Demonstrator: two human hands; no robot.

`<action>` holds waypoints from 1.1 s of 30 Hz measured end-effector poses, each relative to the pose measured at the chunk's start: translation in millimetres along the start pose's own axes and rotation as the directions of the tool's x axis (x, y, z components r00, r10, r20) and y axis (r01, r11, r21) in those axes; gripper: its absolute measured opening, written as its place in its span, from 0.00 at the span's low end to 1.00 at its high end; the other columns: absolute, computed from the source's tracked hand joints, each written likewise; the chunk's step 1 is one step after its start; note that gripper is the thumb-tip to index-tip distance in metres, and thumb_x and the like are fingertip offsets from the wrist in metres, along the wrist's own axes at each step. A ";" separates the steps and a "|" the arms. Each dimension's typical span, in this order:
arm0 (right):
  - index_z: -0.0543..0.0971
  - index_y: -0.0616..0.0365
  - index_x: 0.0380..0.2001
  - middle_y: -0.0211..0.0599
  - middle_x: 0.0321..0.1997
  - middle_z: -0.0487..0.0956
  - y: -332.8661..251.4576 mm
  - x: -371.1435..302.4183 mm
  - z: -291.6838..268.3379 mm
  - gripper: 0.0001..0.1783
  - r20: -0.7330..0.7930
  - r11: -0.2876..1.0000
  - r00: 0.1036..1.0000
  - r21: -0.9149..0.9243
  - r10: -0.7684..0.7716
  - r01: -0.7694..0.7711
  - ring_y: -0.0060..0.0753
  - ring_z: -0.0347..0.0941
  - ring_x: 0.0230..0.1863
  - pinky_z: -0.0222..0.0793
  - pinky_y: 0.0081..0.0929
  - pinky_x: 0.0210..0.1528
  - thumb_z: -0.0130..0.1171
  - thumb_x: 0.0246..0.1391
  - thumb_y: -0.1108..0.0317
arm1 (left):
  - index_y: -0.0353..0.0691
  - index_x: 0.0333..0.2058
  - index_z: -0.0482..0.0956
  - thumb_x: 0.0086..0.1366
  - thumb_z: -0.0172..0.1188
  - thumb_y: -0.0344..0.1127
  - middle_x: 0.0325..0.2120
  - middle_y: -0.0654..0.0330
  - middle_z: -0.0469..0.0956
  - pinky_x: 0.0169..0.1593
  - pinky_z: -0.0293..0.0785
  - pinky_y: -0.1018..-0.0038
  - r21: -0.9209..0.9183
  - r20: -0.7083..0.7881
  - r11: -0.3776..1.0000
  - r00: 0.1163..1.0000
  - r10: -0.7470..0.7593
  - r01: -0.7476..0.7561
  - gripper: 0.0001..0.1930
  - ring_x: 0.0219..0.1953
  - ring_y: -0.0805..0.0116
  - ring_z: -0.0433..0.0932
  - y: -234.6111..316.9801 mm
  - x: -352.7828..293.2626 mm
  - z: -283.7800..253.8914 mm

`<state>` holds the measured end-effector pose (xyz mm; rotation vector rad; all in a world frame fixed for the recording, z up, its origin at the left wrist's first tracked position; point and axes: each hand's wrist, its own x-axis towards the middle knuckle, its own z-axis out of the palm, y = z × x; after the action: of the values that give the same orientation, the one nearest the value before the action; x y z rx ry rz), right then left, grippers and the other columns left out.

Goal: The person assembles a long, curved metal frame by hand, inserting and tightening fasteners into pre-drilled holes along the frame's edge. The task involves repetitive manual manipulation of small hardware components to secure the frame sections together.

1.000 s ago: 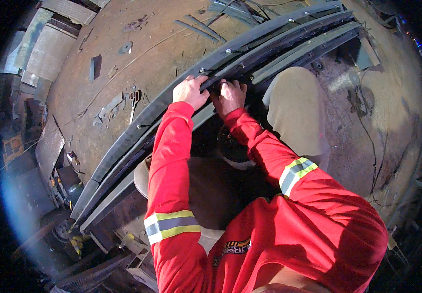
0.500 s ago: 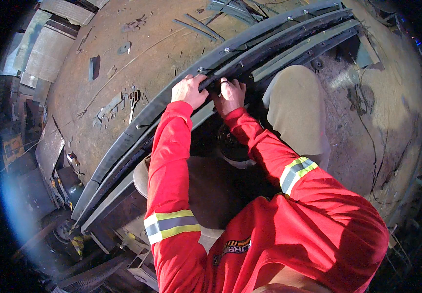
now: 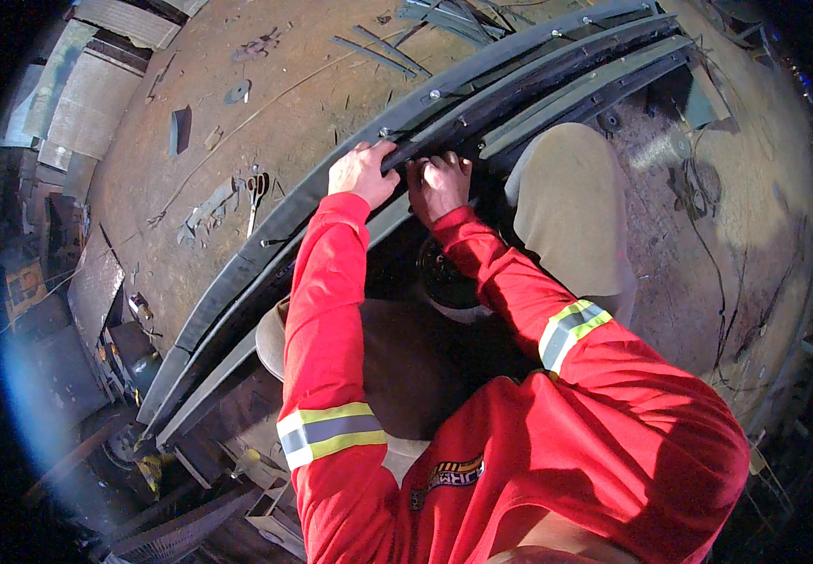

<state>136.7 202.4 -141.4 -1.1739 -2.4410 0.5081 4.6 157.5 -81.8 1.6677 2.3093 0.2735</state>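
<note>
Long grey strips: laid in front of the knees; bolts spaced along the outer one
Hold on strips: best kept even from both sides — twisting avoided, fingertips kept out of the gap
Left hand: half-curled over the strips, knuckles up
Right hand: bent more tightly just beside; tips hidden — whether anything is gripped cannot be told

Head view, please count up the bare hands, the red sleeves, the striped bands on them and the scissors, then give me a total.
Bare hands: 2, left hand and right hand
Red sleeves: 2, left sleeve and right sleeve
Striped bands: 2, left band and right band
Scissors: 1
Total: 7
</note>
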 end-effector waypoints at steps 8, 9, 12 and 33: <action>0.75 0.58 0.30 0.40 0.31 0.77 3.3 -3.6 3.3 0.17 -0.090 0.997 0.995 0.060 -0.048 0.054 0.44 0.68 0.41 0.58 0.43 0.45 0.60 0.40 0.56 | 0.48 0.42 0.76 0.46 0.59 0.40 0.34 0.53 0.75 0.44 0.71 0.63 0.003 0.015 1.000 1.000 -0.007 0.007 0.21 0.40 0.53 0.74 0.7 1.0 -1.2; 0.75 0.58 0.30 0.40 0.31 0.77 0.6 -4.3 1.2 0.18 -0.054 0.997 0.997 0.033 -0.062 0.064 0.44 0.68 0.41 0.58 0.42 0.45 0.60 0.39 0.56 | 0.48 0.42 0.76 0.46 0.59 0.40 0.35 0.53 0.75 0.44 0.71 0.63 -0.003 0.014 1.000 1.000 -0.006 0.006 0.21 0.40 0.53 0.75 -0.3 -0.3 -2.0; 0.76 0.57 0.31 0.39 0.32 0.77 4.0 -2.5 4.7 0.19 -0.120 0.992 0.993 0.126 0.014 0.002 0.44 0.68 0.42 0.58 0.44 0.47 0.62 0.36 0.56 | 0.48 0.42 0.76 0.46 0.59 0.40 0.35 0.53 0.75 0.44 0.71 0.63 0.000 0.014 1.000 1.000 -0.001 0.001 0.21 0.40 0.53 0.75 3.0 1.1 -3.7; 0.76 0.56 0.32 0.36 0.31 0.77 -0.7 -7.6 -3.9 0.16 -0.058 0.996 0.995 -0.027 -0.084 0.082 0.43 0.67 0.42 0.58 0.42 0.45 0.60 0.40 0.58 | 0.48 0.41 0.76 0.44 0.59 0.40 0.34 0.52 0.75 0.43 0.71 0.62 -0.015 0.005 1.000 1.000 0.008 -0.008 0.21 0.40 0.53 0.75 -1.9 3.4 2.9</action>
<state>142.5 196.6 -139.0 -1.0763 -2.4404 0.4144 2.8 160.1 -85.5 1.6686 2.2919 0.2871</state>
